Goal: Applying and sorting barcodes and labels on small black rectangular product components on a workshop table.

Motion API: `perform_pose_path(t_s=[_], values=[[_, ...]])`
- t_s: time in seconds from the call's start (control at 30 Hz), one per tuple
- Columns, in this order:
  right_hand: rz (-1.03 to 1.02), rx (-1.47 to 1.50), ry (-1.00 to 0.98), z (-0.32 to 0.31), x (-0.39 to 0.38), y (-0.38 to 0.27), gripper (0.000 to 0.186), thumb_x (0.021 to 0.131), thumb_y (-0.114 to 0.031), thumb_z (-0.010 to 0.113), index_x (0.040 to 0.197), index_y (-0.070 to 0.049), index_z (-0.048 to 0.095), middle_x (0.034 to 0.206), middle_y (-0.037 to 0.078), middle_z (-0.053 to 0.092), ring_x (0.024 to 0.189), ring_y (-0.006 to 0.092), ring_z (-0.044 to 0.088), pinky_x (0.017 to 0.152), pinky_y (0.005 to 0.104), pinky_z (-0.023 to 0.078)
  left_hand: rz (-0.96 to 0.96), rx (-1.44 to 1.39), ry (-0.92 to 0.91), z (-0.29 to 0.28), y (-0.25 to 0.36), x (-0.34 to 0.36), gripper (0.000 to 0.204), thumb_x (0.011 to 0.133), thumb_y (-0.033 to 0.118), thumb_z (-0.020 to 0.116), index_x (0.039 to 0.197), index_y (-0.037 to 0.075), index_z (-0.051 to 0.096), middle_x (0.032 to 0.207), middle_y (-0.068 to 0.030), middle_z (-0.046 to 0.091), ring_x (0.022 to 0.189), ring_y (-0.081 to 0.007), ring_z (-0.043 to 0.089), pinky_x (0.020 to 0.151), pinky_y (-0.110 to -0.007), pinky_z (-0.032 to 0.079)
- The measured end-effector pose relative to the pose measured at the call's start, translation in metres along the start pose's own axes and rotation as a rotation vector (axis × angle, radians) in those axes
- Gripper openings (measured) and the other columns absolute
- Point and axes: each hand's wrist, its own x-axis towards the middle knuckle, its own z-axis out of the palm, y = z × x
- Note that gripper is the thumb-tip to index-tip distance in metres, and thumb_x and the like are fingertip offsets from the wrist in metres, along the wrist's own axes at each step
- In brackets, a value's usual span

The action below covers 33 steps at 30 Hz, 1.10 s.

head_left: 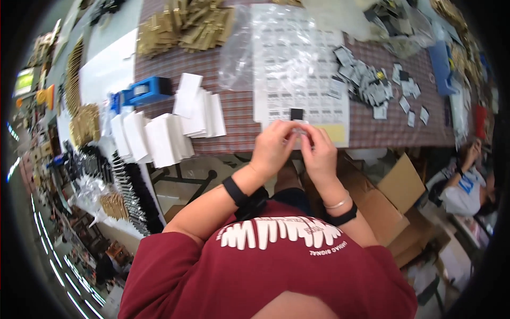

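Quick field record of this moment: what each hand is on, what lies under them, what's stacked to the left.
left hand: fingers pinched on a small pale piece, too small to identify
right hand: fingers meet the left hand's on the same piece
under the hands: label sheet with a small black square on it
left of hands: white card stacks, blue tool
right of sheet: pile of small grey packets
surface: plaid tablecloth

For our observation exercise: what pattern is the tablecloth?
A red-and-white checked tablecloth, clearest in the head view.
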Motion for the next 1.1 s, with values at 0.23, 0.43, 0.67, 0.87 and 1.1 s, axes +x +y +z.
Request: perform_pose_path(t_s=[0.23,0.43,0.67,0.87,1.1], values=[[0.048,-0.031,0.03,0.01,0.0,0.014,0.022,0.079,-0.002,0.058,0.101,-0.005,0.059,0.08,0.011,0.056,0.069,0.0273,0.057,0.061,0.0348,0.046,0.05,0.094,0.021,0.008,-0.011,0.003,0.025,0.076,-0.001,0.064,0.1,0.007,0.063,0.076,-0.0082,0.057,0.061,-0.0186,0.057,0.055,-0.029,0.048],[0.022,-0.078,0.021,0.014,0.006,0.018,0.021,0.08,-0.003,0.058,0.101,-0.005,0.059,0.08,0.01,0.056,0.069,0.0272,0.057,0.061,0.0349,0.047,0.073,0.125,0.055,0.011,-0.016,0.008,0.025,0.077,0.0,0.063,0.1,0.007,0.062,0.075,-0.0081,0.057,0.061,-0.02,0.057,0.055,-0.029,0.047],[-0.005,-0.089,0.035,0.017,0.01,0.024,0.022,0.079,-0.002,0.059,0.101,-0.005,0.06,0.081,0.01,0.057,0.071,0.027,0.058,0.062,0.0348,0.047,0.047,0.127,0.065,0.014,-0.021,0.011,0.023,0.077,0.005,0.063,0.1,0.007,0.061,0.076,-0.0083,0.055,0.061,-0.0248,0.056,0.055,-0.033,0.047],[-0.001,-0.117,0.038,0.018,0.01,0.022,0.022,0.078,-0.002,0.06,0.1,-0.003,0.06,0.082,0.01,0.058,0.072,0.0271,0.058,0.063,0.0345,0.048,0.05,0.149,0.073,0.014,-0.021,0.012,0.024,0.076,0.005,0.064,0.1,0.008,0.061,0.075,-0.0078,0.055,0.062,-0.0243,0.057,0.055,-0.033,0.047],[0.008,-0.117,0.053,0.019,0.011,0.022,0.022,0.077,-0.002,0.06,0.099,-0.003,0.06,0.082,0.01,0.058,0.071,0.0272,0.058,0.062,0.0349,0.048,0.067,0.203,0.07,0.015,-0.021,0.013,0.024,0.076,0.006,0.064,0.1,0.008,0.062,0.076,-0.0071,0.057,0.063,-0.0238,0.057,0.056,-0.033,0.048]])
